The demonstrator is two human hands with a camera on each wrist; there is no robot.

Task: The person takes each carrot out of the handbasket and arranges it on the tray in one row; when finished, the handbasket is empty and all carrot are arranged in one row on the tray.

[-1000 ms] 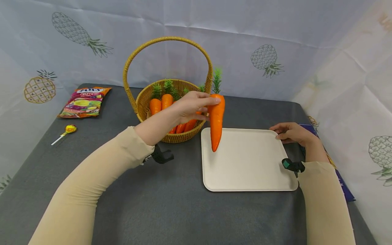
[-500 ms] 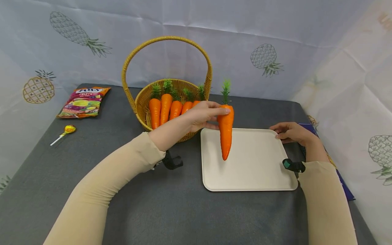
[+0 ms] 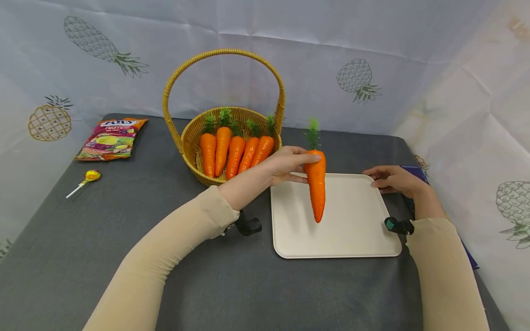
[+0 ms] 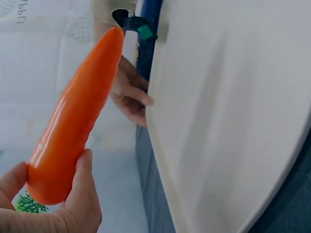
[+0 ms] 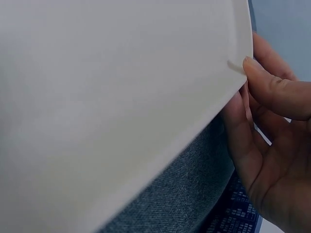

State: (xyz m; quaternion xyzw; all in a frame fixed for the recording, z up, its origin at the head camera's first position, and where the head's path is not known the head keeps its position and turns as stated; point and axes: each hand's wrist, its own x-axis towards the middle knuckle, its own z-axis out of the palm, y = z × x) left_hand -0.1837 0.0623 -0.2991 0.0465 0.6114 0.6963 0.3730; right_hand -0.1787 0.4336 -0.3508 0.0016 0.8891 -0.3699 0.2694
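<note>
My left hand (image 3: 291, 164) pinches an orange carrot (image 3: 317, 188) near its thick end, thumb on one side and fingers on the other. The carrot hangs tip down over a cream tray (image 3: 348, 243), its green top (image 3: 313, 133) pointing up. In the left wrist view the carrot (image 4: 73, 121) shows whole between thumb and fingers. At the tray's far right corner, my right hand (image 3: 395, 179) grips the rim. The right wrist view shows that thumb (image 5: 267, 82) on the edge of the tray (image 5: 121, 97), with the other fingers beneath it.
Behind my left hand stands a wicker basket (image 3: 188, 142) with a tall handle, holding several carrots (image 3: 236, 154). A candy bag (image 3: 111, 139) and a lollipop (image 3: 92, 175) lie at the left. A dark blue item (image 3: 414, 172) lies behind my right wrist.
My left hand has carried the carrot rightward and toward me, from beside the basket to over the tray. The carrots in the basket show more fully. My right hand stays at the corner.
</note>
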